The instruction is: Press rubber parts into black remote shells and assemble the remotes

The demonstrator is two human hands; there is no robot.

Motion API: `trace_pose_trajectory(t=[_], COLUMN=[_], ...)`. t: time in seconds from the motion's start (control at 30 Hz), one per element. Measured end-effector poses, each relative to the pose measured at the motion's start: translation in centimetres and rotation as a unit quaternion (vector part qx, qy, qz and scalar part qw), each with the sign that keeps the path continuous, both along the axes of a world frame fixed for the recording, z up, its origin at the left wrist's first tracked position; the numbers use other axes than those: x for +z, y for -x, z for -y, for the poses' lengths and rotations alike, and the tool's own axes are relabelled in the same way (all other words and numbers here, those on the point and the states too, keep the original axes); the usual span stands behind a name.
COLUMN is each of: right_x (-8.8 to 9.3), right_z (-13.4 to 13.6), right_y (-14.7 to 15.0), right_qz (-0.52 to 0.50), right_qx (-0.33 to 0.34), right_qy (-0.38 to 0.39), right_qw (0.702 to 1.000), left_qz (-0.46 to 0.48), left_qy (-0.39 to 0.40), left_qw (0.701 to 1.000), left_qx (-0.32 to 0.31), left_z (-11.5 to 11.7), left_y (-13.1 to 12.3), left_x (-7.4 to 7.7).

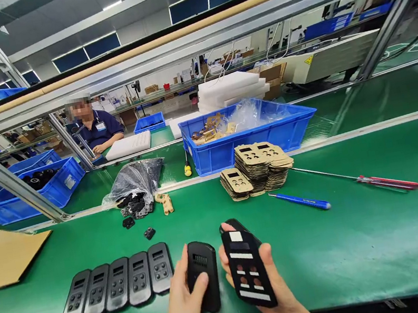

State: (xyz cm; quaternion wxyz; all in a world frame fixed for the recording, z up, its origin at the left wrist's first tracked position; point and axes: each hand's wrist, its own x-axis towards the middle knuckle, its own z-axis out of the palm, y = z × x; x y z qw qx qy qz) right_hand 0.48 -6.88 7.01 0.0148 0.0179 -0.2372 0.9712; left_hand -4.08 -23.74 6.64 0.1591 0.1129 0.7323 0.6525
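Observation:
Near the front edge of the green workbench, my left hand (183,300) grips a black plastic remote-like cover (203,253), thumb on its face and fingers along its left side. My right hand (282,294) is closed around a black flat panel (248,270) with four holes, a dark window and white strips. Behind that panel, a second black piece (238,224) shows in the same hand, mostly hidden. To the left lies a slanted row of several similar black covers (118,284) with buttons and a window. A small black button pad (149,233) rests above the row.
Beyond my hands stand stacked tan cut-out sheets (261,166), a blue pen-like tool (300,200) and a red-handled screwdriver (387,182). A plastic bag of black parts (135,182), a blue bin (246,139) and cardboard (5,254) surround the area. Across the frame sits a co-worker (102,126).

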Motion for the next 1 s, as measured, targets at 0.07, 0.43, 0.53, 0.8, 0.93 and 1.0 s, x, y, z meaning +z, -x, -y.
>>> trace_pose_trajectory(t=[0.07, 0.43, 0.53, 0.8, 0.93, 1.0], right_x=[0.3, 2.0, 2.0, 2.1, 2.3, 2.2], right_z=[0.7, 1.6, 2.0, 3.1, 3.6, 3.8], right_y=[0.0, 0.7, 1.0, 1.3, 1.2, 1.2], right_qz=[0.004, 0.096, 0.100, 0.055, 0.051, 0.050], right_qx=[0.005, 0.018, 0.010, -0.007, -0.024, -0.033], right_qy=[0.002, -0.096, -0.213, -0.433, -0.474, -0.486], right_qw=[1.000, 0.991, 0.972, 0.900, 0.879, 0.872], left_qz=[0.094, 0.256, 0.290, 0.304, 0.313, 0.313], left_qy=[-0.099, -0.272, -0.294, -0.355, -0.351, -0.343], left_qw=[0.991, 0.921, 0.903, 0.876, 0.875, 0.878], left_qx=[-0.002, 0.110, 0.118, 0.115, 0.115, 0.118], left_z=[0.6, 1.9, 2.2, 2.6, 2.6, 2.5], left_y=[-0.6, -2.2, -2.3, -2.4, -2.7, -2.8], left_x=[0.3, 1.2, 1.5, 1.8, 1.8, 2.0])
